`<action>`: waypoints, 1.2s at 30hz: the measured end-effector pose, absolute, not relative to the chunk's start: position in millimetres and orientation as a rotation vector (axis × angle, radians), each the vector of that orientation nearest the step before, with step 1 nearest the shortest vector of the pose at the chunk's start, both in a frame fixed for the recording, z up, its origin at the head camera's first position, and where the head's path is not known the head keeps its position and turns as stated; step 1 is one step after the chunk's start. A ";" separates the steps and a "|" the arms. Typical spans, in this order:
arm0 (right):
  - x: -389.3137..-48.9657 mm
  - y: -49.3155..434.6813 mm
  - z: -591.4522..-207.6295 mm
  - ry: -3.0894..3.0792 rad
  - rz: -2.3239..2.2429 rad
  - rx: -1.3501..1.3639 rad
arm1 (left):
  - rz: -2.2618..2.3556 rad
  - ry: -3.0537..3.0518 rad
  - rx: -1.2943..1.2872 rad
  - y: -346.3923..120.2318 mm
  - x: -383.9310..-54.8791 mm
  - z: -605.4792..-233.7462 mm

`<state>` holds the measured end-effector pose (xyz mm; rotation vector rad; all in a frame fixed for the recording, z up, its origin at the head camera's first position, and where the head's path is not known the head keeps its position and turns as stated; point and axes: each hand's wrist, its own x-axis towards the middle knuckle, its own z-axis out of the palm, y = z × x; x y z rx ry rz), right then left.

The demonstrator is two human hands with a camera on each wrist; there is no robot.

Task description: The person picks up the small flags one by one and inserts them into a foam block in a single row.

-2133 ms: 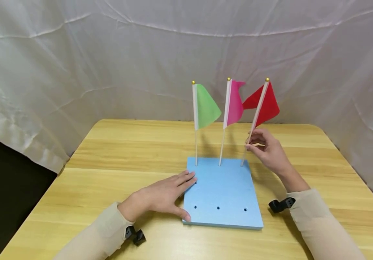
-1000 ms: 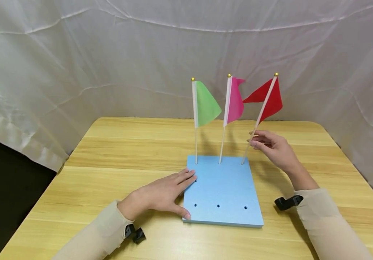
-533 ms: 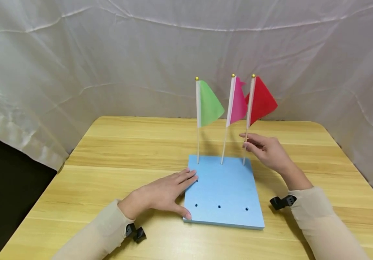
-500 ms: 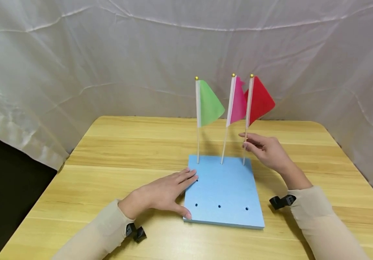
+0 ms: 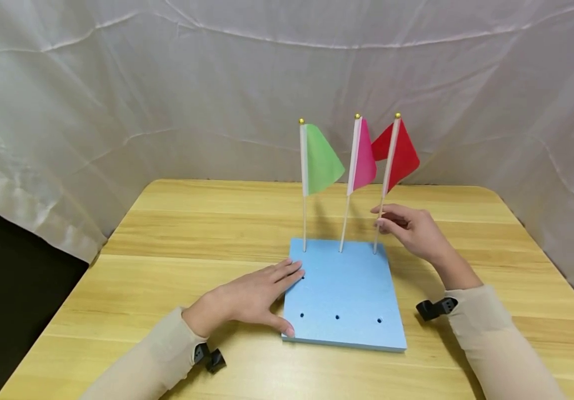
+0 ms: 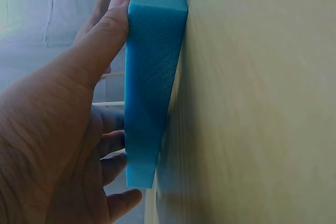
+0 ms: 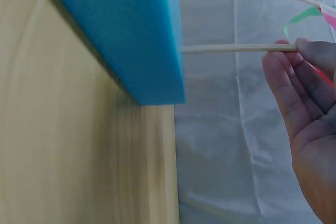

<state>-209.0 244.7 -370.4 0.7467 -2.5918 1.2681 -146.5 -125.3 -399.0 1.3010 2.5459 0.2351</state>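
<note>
My right hand [image 5: 412, 230] pinches the thin stick of a red flag [image 5: 404, 158] between thumb and fingertips. The foot of that stick [image 7: 236, 48] stands at the far right corner of a blue foam board [image 5: 344, 289], leaning slightly right. My left hand [image 5: 254, 294] rests on the board's left side, fingers straight and spread, thumb at the near left corner. In the left wrist view, the thumb lies along the upper edge of the foam. A green flag [image 5: 322, 161] and a pink flag [image 5: 364, 158], both gold-tipped, stand in the board's far edge.
Several small holes show in the board, including a near middle hole [image 5: 337, 317] and a near right hole [image 5: 379, 320]. The board lies on a wooden table [image 5: 191, 222]. A pale curtain [image 5: 216, 100] hangs behind the table's far edge.
The red flag's tip swung right, then left to near upright, and now leans slightly right again, my right hand moving with it. The left hand stays on the board.
</note>
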 end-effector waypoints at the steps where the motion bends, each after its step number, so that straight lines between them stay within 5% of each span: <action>1: -209.2 245.5 -371.0 -2.586 1.290 0.736 | 0.235 2.547 1.302 -125.6 -146.7 -399.4; 36: -200.9 272.1 -370.0 -2.758 1.049 0.618 | 0.168 2.584 1.333 -126.3 -151.8 -402.5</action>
